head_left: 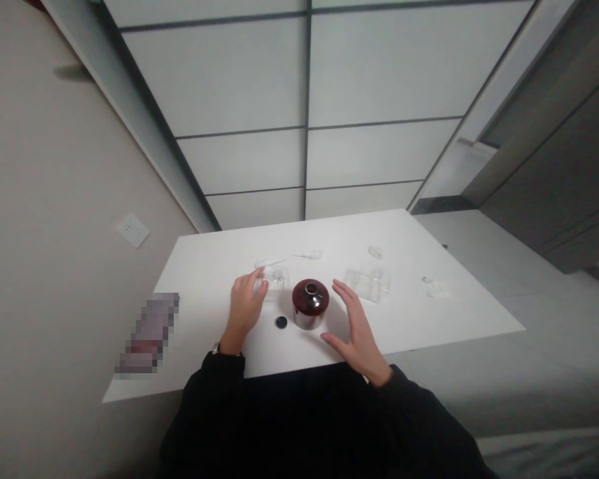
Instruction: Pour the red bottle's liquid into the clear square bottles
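Note:
A dark red, glossy round container (310,304) stands upright on the white table (204,326), with a ring-shaped opening on its domed top. My right hand (354,332) is just to its right, thumb and fingers apart, holding nothing. To the left, my left hand (247,306) hovers with its fingers parted beside a clear plastic piece (278,283), partly hidden behind the fingers; whether they touch it I cannot tell. Between my left hand and the container lies a small black round cap (281,322).
Right of the container lie clear flat plastic pieces (364,285). Small whitish crumpled bits (432,287) are farther right, another (375,252) farther back. A thin white strip (307,255) lies behind the container. A pixelated object (147,332) rests at the left edge. White panelled doors (254,159) stand behind the table.

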Action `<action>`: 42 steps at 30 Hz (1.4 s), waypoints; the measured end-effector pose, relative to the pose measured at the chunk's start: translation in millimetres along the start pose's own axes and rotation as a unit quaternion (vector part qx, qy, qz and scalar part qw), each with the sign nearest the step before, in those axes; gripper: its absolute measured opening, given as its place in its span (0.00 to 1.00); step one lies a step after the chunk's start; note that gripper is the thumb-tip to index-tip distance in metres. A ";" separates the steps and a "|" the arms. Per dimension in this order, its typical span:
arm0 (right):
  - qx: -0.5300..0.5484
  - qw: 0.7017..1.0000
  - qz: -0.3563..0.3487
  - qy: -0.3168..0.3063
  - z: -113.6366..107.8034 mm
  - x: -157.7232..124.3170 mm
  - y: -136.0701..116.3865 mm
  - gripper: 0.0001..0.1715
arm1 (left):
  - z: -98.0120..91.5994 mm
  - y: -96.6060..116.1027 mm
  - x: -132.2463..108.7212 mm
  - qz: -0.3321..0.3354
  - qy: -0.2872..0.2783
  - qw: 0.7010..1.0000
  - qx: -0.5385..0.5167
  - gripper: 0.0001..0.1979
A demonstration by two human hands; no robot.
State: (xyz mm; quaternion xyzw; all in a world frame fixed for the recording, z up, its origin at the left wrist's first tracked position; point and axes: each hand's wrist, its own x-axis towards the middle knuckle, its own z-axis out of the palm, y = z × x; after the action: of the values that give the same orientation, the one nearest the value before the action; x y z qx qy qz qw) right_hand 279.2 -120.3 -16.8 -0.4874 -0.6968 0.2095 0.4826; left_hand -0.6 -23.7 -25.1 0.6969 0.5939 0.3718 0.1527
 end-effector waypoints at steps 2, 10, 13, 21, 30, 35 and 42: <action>-0.046 0.995 0.013 0.087 -21.4 -6.8 5.1 0.34 | 1.6 -0.5 0.1 0.002 -0.005 1.000 -0.004 0.26; -0.061 0.984 0.129 0.111 -85.8 14.8 82.2 0.60 | 5.2 -3.5 -1.3 0.003 -0.012 1.000 -0.005 0.26; -0.033 0.988 0.144 0.047 -86.6 29.8 96.7 0.61 | 5.2 -3.7 -2.8 0.000 -0.009 1.000 -0.006 0.25; 0.051 0.990 0.109 -0.068 -42.2 71.8 84.3 0.52 | 7.9 -6.4 -4.7 -0.008 -0.018 1.000 -0.005 0.24; 0.114 0.980 0.078 -0.142 4.5 96.9 71.0 0.49 | 6.3 -7.2 -4.3 -0.011 -0.045 0.999 -0.001 0.24; 0.129 0.976 0.076 -0.161 9.3 93.8 68.1 0.52 | 9.2 -10.5 -3.1 -0.013 -0.052 0.999 -0.004 0.24; 0.146 0.981 0.066 -0.110 -14.2 82.8 57.7 0.44 | 7.8 -9.8 -3.5 -0.009 -0.048 0.999 -0.011 0.24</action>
State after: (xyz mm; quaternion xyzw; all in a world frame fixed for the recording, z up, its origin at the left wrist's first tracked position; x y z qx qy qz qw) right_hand 314.3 -24.6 -15.6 -0.4304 -0.6740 0.3925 0.4544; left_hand -2.1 -22.7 -38.0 0.7068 0.5880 0.3432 0.1921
